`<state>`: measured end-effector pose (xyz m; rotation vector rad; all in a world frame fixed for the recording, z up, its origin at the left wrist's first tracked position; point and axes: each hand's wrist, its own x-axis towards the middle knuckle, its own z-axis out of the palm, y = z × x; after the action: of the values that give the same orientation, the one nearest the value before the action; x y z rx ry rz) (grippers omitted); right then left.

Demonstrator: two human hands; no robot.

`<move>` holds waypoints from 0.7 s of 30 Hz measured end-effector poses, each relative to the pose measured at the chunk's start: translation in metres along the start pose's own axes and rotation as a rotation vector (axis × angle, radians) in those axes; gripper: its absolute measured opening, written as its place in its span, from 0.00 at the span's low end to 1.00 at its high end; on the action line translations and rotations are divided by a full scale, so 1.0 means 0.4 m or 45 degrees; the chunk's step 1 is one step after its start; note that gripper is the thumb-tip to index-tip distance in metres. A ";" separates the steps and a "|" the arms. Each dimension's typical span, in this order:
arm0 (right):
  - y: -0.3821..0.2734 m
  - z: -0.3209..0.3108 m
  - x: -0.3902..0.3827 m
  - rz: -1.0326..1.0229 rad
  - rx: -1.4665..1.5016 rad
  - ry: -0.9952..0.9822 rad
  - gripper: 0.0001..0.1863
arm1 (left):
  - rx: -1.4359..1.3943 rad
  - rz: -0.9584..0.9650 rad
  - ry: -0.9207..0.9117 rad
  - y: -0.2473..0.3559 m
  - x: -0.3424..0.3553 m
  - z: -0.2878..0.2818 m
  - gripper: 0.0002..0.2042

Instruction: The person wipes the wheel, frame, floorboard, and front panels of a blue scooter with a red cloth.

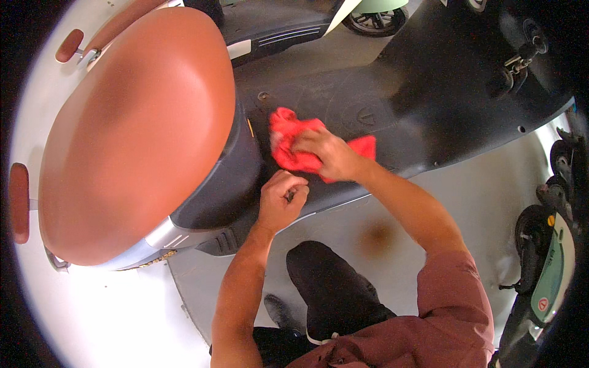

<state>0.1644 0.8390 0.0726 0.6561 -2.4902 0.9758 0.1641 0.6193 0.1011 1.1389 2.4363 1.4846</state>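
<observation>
Smooth grey floor (472, 190), with a soft sheen and a brownish blurred spot, lies under a scooter (331, 89) whose long axis runs from the seat at the left toward the upper right. Its broad seat (144, 135) is a rounded, teardrop-like cushion with a smooth reddish-brown cover; the footboard (399, 138) is matt black, finely scuffed, with a round raised mark, and bends up into a dark panel at the right.

On the footboard, near the seat base, lies a red cloth (302, 161), soft, crumpled and partly blurred. Its long axis runs roughly left to right, sloping slightly down; one bunched end points to the upper left, a flatter corner to the right. Bent fingers of the right hand (329, 153) are spread a little over the cloth, gripping its folds against the board.

The left hand (281, 197) is just below, at the footboard's near edge, its fingers curled loosely inward; whether they hold anything cannot be told. Another scooter's black wheel (377, 21) and pale green bodywork show at the top.
</observation>
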 end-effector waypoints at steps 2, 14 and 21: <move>-0.070 -0.052 -0.107 0.184 0.020 -0.070 0.27 | -0.033 0.024 0.000 0.002 -0.002 -0.004 0.04; 0.113 0.124 0.259 0.075 -0.320 0.263 0.39 | -0.092 -0.007 0.004 -0.004 0.015 0.005 0.02; 0.212 0.203 0.513 0.063 -0.300 -0.078 0.37 | -0.058 -0.020 -0.007 -0.019 0.005 0.005 0.04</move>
<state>-0.0644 0.7791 0.0758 0.5588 -2.6320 0.6729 0.1594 0.6200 0.0946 1.1109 2.3891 1.5225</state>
